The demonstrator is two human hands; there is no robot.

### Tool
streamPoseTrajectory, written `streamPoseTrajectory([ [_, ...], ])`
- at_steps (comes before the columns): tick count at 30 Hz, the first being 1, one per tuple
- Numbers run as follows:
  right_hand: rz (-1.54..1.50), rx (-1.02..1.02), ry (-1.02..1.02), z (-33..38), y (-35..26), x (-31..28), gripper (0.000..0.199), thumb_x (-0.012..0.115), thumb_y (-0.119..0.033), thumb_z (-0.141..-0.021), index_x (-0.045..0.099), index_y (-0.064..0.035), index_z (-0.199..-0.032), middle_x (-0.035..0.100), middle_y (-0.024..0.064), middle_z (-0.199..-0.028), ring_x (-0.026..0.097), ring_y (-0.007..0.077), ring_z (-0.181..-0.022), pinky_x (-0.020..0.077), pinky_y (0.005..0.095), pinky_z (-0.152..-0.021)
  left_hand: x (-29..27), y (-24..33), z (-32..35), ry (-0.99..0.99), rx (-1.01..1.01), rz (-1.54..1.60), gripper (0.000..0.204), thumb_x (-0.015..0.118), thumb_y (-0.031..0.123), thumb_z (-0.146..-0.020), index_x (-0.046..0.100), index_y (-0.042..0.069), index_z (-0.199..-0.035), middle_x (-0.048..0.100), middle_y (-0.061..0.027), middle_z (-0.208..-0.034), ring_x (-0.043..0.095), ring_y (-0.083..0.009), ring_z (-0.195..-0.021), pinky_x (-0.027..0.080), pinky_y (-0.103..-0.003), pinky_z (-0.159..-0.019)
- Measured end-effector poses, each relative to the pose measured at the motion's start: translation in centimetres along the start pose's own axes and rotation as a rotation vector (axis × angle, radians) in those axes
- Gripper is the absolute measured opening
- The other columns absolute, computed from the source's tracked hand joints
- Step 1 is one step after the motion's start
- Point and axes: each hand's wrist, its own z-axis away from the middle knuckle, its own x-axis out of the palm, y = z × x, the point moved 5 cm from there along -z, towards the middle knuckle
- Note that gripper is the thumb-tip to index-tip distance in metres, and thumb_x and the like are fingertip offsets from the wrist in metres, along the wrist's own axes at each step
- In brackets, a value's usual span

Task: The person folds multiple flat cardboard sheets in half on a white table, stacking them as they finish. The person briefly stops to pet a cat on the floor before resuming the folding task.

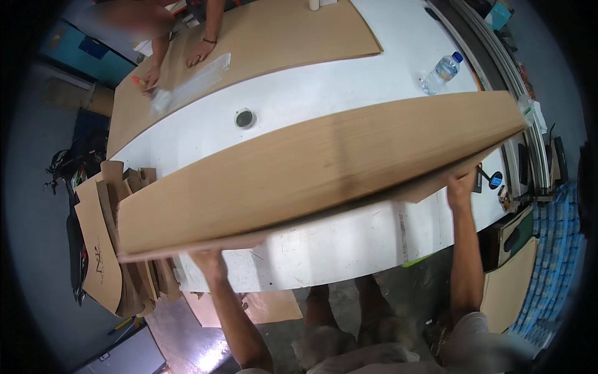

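Note:
A long, wide piece of folded brown cardboard (311, 168) stretches across the view above the white table (349, 249), its right end higher than its left. My left hand (210, 262) grips the near edge toward the left end, with its fingers partly hidden under the board. Toward the right end, my right hand (461, 187) holds the same near edge from below. Along that edge a dark gap shows between the upper panel and a lower flap.
Across the table another person's hands (200, 53) work on a large cardboard sheet (299, 31) with a clear strip (199, 81). A water bottle (442, 73) stands at the far right. A round hole (245, 118) pierces the tabletop. Cardboard pieces (99, 243) lean at the left.

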Motion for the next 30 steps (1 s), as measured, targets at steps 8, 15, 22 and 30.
streamPoseTrajectory([
  [8, 0.053, -0.013, -0.039, 1.7, 7.1, -2.7, 0.074, 0.081, -0.043, -0.092, 0.05, 0.0018, -0.142, 0.057, 0.017, -0.143, 0.057, 0.0271, -0.13, 0.0438, 0.0457, -0.113, 0.6, -2.8, -0.7, -0.042, 0.161, 0.119, 0.056, 0.078, 0.015, -0.092, 0.051, 0.0, -0.139, 0.065, -0.0187, -0.126, 0.065, -0.03, -0.117, 0.055, -0.045, -0.103],
  [15, 0.2, -0.159, -0.076, 2.2, 7.2, -3.8, 0.057, 0.074, -0.038, -0.098, 0.052, 0.0004, -0.134, 0.06, 0.0211, -0.138, 0.059, 0.0313, -0.129, 0.0477, 0.0491, -0.111, -0.5, -4.2, 0.0, -0.208, 0.154, 0.209, 0.046, 0.073, 0.02, -0.098, 0.051, 0.001, -0.132, 0.063, -0.0187, -0.127, 0.062, -0.03, -0.123, 0.055, -0.047, -0.106],
  [22, -0.089, -0.104, -0.322, 2.3, 5.2, -4.2, 0.045, 0.07, -0.032, -0.101, 0.052, -0.0009, -0.129, 0.062, 0.0225, -0.133, 0.061, 0.0348, -0.127, 0.0513, 0.052, -0.108, -1.0, -6.1, -2.9, -0.698, -0.03, 0.624, 0.038, 0.067, 0.026, -0.103, 0.052, 0.001, -0.126, 0.061, -0.0186, -0.128, 0.059, -0.0299, -0.128, 0.055, -0.049, -0.108],
  [30, -0.28, -0.044, -0.557, 1.4, 4.3, -4.0, 0.032, 0.065, -0.025, -0.105, 0.053, -0.0024, -0.123, 0.064, 0.0241, -0.126, 0.064, 0.0388, -0.124, 0.0554, 0.0553, -0.105, -1.2, -4.2, -2.7, -0.574, 0.179, 0.241, 0.017, 0.058, 0.02, -0.108, 0.055, 0.004, -0.11, 0.068, -0.0216, -0.112, 0.067, -0.0336, -0.109, 0.06, -0.05, -0.09],
])
